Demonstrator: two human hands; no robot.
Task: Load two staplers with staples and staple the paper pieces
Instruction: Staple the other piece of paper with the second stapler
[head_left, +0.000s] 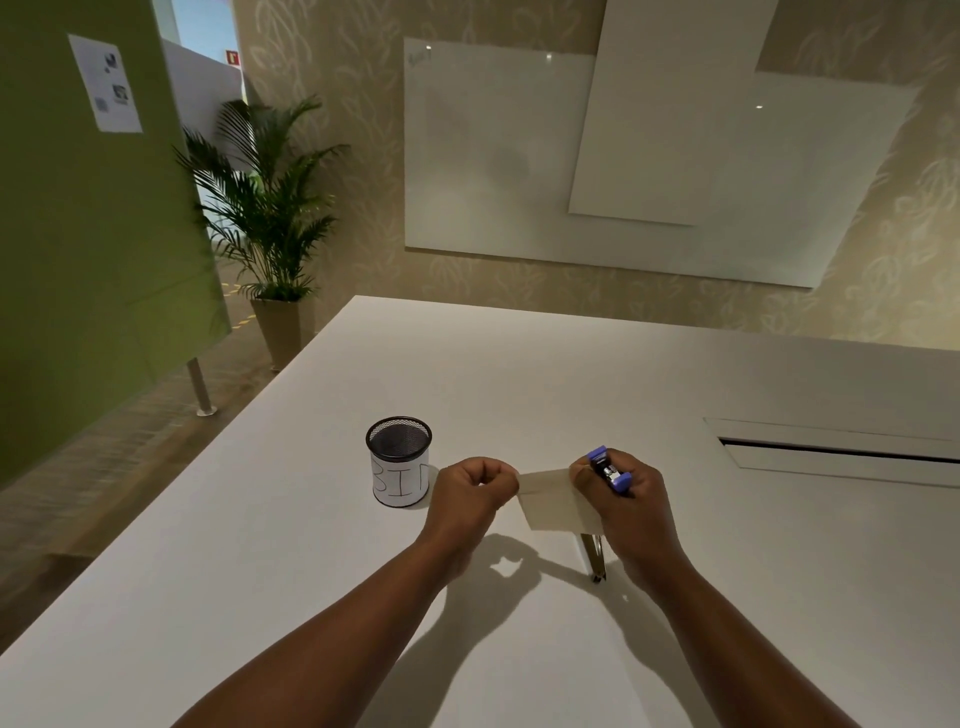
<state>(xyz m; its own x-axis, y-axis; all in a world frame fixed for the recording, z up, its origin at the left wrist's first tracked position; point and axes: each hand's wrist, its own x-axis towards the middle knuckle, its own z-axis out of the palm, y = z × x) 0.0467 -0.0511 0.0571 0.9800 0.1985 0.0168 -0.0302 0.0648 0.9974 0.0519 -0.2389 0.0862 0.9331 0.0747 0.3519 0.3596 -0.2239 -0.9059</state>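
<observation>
Purple plastic marks the small stapler that my right hand grips, its mouth at the right edge of the small cream paper piece. My left hand pinches the paper's left corner, fingers curled, so the sheet hangs above the white desk. I judge this the stapling step. Next comes a firm squeeze with the paper seated well in the mouth (how deep it sits I cannot tell). A metal object lies on the desk under my right hand; a black mesh cup labelled BIN stands left.
</observation>
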